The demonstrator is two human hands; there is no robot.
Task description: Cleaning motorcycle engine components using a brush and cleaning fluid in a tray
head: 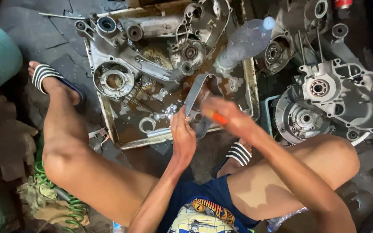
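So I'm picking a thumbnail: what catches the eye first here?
The two hands at centre: the left hand holds a grey metal cover while the blurred right hand works an orange-handled tool on it. Behind them sits a wet, rusty tray with an engine case and a plastic bottle.

Engine casing (pixel 152 51) and plastic bottle (pixel 244 43) crowd the tray's (pixel 109 116) far half; its near-left corner lies open
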